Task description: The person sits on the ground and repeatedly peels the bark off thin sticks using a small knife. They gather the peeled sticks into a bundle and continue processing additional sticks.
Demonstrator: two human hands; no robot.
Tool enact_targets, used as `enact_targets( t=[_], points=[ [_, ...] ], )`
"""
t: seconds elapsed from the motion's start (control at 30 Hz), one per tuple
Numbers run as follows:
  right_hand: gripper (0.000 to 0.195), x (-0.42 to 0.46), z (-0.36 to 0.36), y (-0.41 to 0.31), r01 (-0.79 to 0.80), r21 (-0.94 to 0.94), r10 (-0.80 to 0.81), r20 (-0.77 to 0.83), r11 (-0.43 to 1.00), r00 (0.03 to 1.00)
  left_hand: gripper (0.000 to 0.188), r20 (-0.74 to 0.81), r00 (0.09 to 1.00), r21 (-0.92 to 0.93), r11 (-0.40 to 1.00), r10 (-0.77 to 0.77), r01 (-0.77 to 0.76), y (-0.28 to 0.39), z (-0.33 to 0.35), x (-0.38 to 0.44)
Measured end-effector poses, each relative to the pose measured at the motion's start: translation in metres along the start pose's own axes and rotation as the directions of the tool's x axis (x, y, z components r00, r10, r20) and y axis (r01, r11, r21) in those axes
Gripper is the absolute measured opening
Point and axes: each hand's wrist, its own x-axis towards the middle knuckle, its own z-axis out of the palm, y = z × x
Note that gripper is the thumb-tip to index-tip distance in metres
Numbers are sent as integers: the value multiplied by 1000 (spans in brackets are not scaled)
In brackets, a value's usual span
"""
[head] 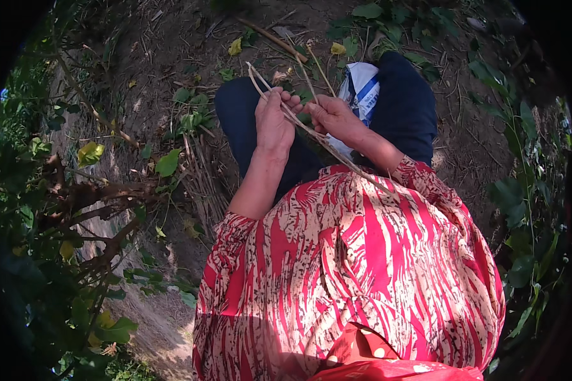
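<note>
Several long, thin, pale stems point(336, 151) run from beyond my hands back across my lap and shirt. My left hand point(275, 121) is closed around them near their far ends, the thumb on top and the tips sticking out past the fingers. Close beside it, to the right, my right hand point(334, 119) pinches a thin stem point(306, 76) that points away from me over the ground. What lies under the curled fingers of both hands is hidden. A white and blue printed plastic bag point(362, 90) rests between my knees, partly behind my right hand.
A bundle of dry sticks point(202, 176) lies on the soil left of my left knee. Woody vine branches point(109, 190) with green leaves reach in from the left. A brown stick point(274, 39) lies on the ground ahead. Leafy vines point(517, 200) hang at the right.
</note>
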Motion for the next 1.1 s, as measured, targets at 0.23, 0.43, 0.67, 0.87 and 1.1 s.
enact_targets(
  t=[0.23,0.43,0.67,0.87,1.1],
  points=[
    [27,2,-1,-10,229,-528,-125,226,818,966,21,138,990,25,999,-39,36,-4,4,-2],
    [35,-8,-9,-8,155,-220,-130,123,963,984,15,-60,998,-120,992,25,-32,9,-3,11],
    [46,-41,-6,-36,646,-379,-602,245,662,760,11,-243,968,-15,997,68,-74,15,3,18],
    [29,-31,-2,-26,646,-388,-589,270,657,762,11,-217,976,75,997,12,5,-5,13,8],
    [19,-20,6,-17,309,-63,-312,-40,949,949,26,77,997,219,976,-6,-11,-33,17,-2]
  ],
)
